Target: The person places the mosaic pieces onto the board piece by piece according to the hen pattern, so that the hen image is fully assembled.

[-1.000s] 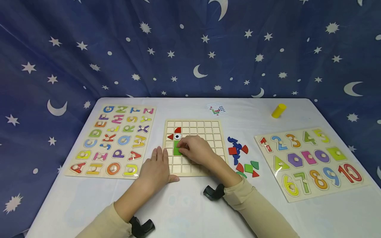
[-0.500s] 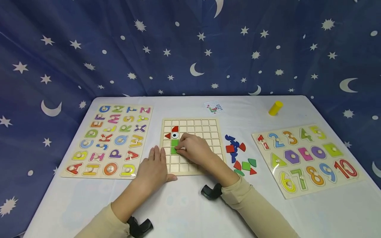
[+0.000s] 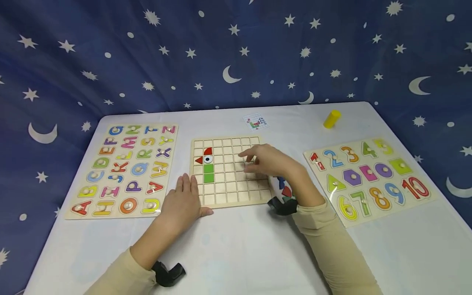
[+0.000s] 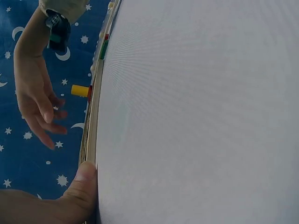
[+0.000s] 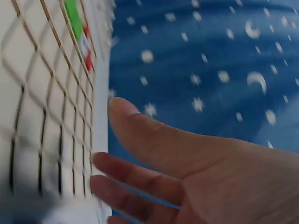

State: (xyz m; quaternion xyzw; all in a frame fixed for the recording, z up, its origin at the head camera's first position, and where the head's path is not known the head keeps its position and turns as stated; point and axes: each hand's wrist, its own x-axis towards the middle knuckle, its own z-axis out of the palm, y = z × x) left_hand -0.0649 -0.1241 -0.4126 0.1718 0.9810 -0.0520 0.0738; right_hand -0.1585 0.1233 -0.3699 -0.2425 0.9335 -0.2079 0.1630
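A wooden grid board (image 3: 228, 192) lies on the white table. Near its left side sit a red quarter-round piece (image 3: 208, 151), a red triangle (image 3: 199, 160), an eye tile (image 3: 208, 159) and two green squares, the lower green square (image 3: 208, 177) directly under the other. My left hand (image 3: 181, 205) rests at the board's lower left corner with fingers straight; the left wrist view shows its thumb (image 4: 84, 179) against the board's edge. Above the board's right part hovers my right hand (image 3: 271, 162), fingers loosely bent and nothing between them, as the right wrist view also shows.
Loose coloured pieces (image 3: 286, 191) lie right of the board, partly hidden by my right arm. An alphabet puzzle (image 3: 123, 176) stands left and a number puzzle (image 3: 368, 184) right. Behind the board are a small picture card (image 3: 256, 121) and a yellow cylinder (image 3: 332, 119).
My right hand has let go of the lower green square and moved right, up off the board. The green square stays in its cell. My left hand keeps its place at the board's corner.
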